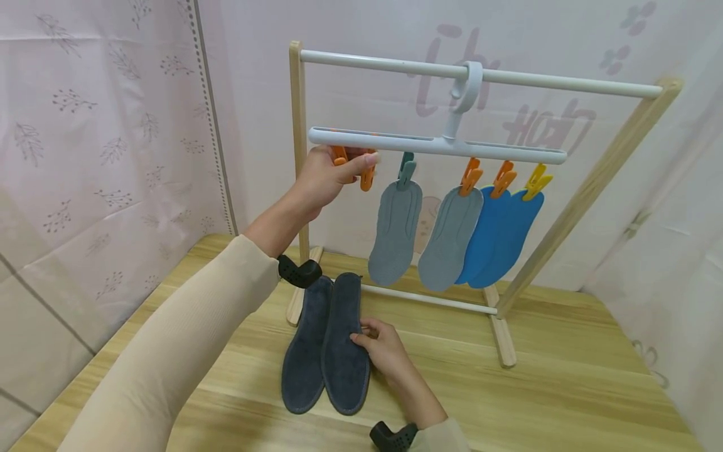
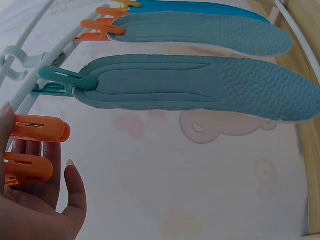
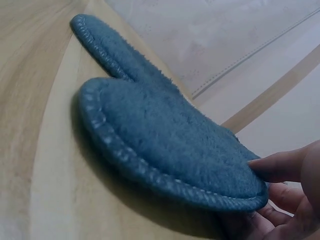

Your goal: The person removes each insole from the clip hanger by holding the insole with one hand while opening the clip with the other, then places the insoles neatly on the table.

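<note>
Right dark insole [image 1: 346, 351]: flat or nearly so on the bench [image 1: 565, 383], in front of the rack [image 1: 612, 160], toward its left end. Plush top, stitched rim. Whether the pinched edge is raised: cannot tell.

Left dark insole [image 1: 303, 370]: same place before the rack, side by side with the first and touching it.

Right hand [image 1: 385, 347]: low in front of the rack. Grip nearly closed, pinching the outer edge of the right dark insole; thumb above, fingers at the edge and under it.

Left hand [image 1: 330, 176]: raised at the rack's upper left. Grip partly closed, thumb and fingers about the inner orange clip [image 1: 367, 181]; little finger stands away. The outer orange clip [image 1: 339, 154] sits within the same hand. How far the clips' jaws are parted: cannot tell.

Hanger [image 1: 390, 139]: white, hooked over the rack's top rod.

Below the rack's top rod, left to right: grey insole in a green clip [image 1: 405, 176]; second grey insole in an orange clip; two blue insoles [image 1: 511, 242], overlapping, one in an orange clip, one in a yellow clip [image 1: 536, 183].

Behind the rack: pale printed cloth [image 1: 254, 75]. In front of it: beige sleeves [image 1: 181, 339], black wrist cameras [image 1: 299, 272].
</note>
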Motion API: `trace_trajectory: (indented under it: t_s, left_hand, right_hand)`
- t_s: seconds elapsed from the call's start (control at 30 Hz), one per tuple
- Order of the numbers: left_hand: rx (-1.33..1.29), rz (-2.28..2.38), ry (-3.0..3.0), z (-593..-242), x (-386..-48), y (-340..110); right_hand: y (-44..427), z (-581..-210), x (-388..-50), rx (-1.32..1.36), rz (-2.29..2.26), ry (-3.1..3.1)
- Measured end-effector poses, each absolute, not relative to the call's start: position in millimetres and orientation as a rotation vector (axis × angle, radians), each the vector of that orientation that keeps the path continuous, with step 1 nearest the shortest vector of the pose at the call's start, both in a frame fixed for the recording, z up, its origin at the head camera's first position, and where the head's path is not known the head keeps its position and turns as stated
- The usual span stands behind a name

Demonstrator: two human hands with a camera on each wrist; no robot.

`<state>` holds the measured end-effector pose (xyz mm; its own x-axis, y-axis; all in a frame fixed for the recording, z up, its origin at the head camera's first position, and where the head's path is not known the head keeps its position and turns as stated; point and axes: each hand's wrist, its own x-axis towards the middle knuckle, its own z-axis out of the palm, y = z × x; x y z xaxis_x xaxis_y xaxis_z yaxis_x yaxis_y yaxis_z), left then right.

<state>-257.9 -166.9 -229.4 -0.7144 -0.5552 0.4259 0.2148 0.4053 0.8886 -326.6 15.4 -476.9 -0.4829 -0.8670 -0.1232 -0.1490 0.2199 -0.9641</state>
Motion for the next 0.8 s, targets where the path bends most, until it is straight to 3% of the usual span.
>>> trace_trajectory:
  t_s: [0.8]
  left_hand:
    - [0.280, -1.378, -1.943, -232.0, -259.4, -166.2]
  right_hand:
    - [8.0, -482.0, -320.2, -1.485, -0.979, 2.440]
